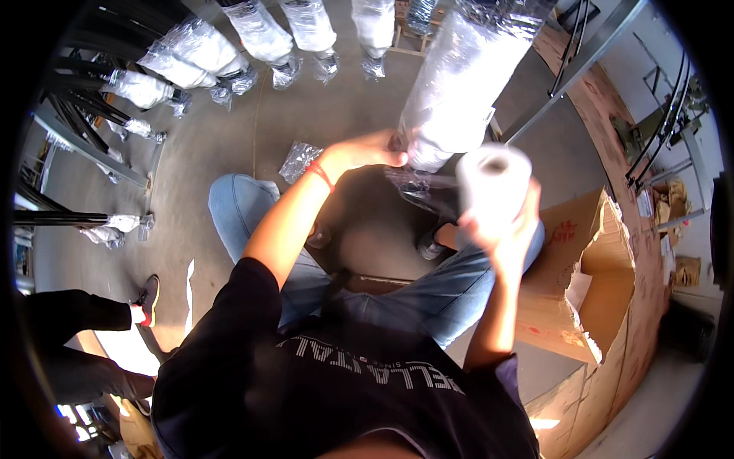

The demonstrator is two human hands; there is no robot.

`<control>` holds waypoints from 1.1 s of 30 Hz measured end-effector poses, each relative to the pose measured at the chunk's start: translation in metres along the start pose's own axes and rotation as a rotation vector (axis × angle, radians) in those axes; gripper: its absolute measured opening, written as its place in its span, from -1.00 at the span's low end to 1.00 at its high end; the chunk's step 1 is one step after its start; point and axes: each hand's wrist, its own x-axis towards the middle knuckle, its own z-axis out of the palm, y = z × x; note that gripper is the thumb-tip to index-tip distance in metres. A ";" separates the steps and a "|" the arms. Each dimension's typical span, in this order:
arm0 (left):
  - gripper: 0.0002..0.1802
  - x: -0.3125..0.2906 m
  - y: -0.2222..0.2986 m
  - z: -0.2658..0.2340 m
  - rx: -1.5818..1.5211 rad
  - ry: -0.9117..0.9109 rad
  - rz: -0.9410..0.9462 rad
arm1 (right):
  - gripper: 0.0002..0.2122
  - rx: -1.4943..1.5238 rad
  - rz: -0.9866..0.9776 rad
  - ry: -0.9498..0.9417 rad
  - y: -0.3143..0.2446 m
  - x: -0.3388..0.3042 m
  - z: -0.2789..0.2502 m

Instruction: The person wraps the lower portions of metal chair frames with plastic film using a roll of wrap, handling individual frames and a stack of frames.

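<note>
The right hand (514, 222) grips a white roll (488, 190); the left hand (365, 151) touches a plastic-wrapped bundle (464, 84). I can't tell if it's holding.

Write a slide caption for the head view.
Left hand at the end of a plastic-wrapped white bundle; right hand holding a white roll; cardboard box at right.

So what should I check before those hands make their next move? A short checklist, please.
1. Right hand has a grip on the white roll: ok.
2. Left hand at the lower end of the white plastic-wrapped bundle: ok.
3. No loose film at that end: not ok, clear film trails below it.
4. Film attached to the roll: cannot tell, the roll is blurred.
5. Co-worker's shoe away from the hands: ok, off left.
</note>
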 end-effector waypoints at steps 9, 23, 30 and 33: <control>-0.01 -0.019 0.021 0.052 0.683 0.326 0.350 | -0.42 0.526 0.304 -0.677 0.147 0.063 0.105; -0.42 -0.008 0.022 0.046 0.448 0.188 0.245 | -0.38 1.394 0.828 -0.317 0.159 -0.055 0.105; -0.50 0.008 0.010 0.054 0.496 0.285 0.263 | -0.44 1.477 0.578 0.198 0.098 -0.092 0.120; -0.53 0.011 0.004 0.060 0.283 0.309 0.268 | -0.48 1.336 0.622 0.294 0.109 -0.088 0.118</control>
